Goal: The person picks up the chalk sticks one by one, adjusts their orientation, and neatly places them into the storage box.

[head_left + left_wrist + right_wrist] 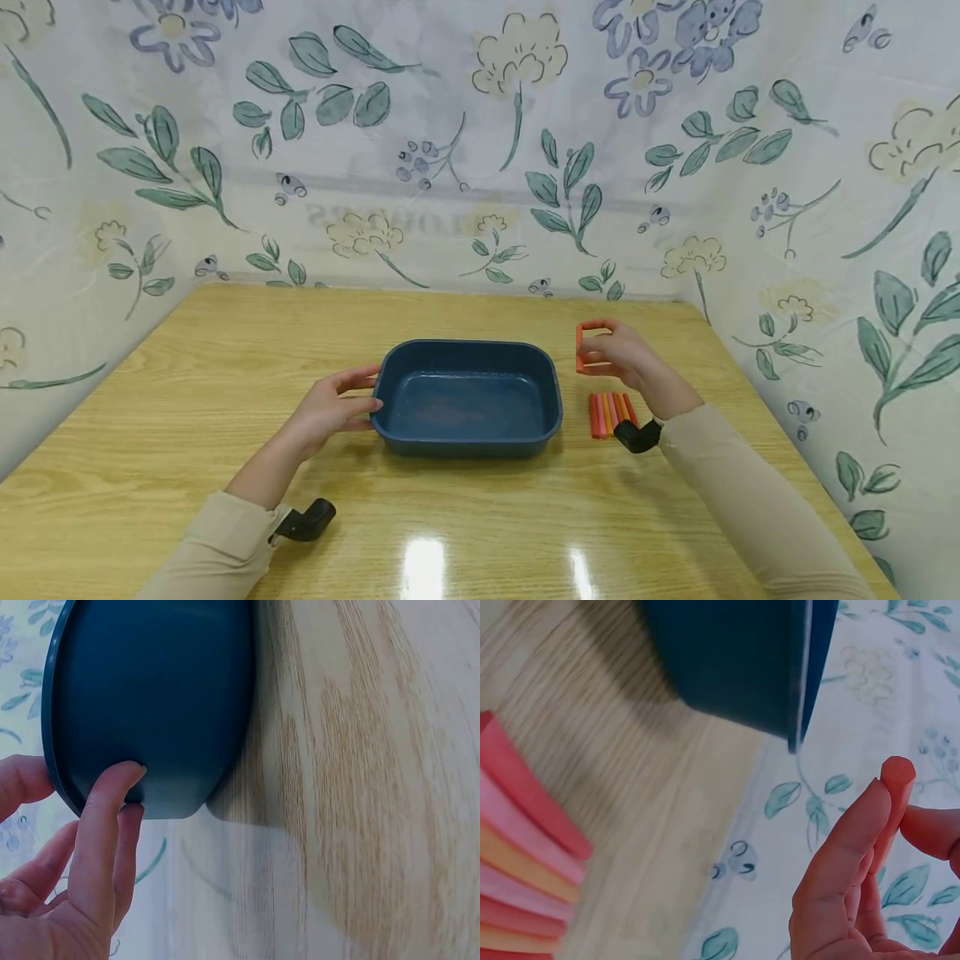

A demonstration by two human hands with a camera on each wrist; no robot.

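A deep blue rectangular basin (465,417) stands on the wooden table, its inside bare in the head view. At its left end my left hand (330,408) holds the rim, the thumb over the edge and fingers (112,795) against the outer wall. Beyond the basin's right side, my right hand (618,354) pinches an orange-red crayon (898,776) between thumb and fingers, raised above the table. Just nearer than that hand lies a row of several crayons (606,415) in red, pink and orange, partly covered by the wrist camera in the head view.
The wooden table (480,508) reaches back to a floral-patterned cloth wall (465,167), which also closes off both sides. A black wrist camera (637,435) sits at the right cuff, and another wrist camera (306,521) at the left.
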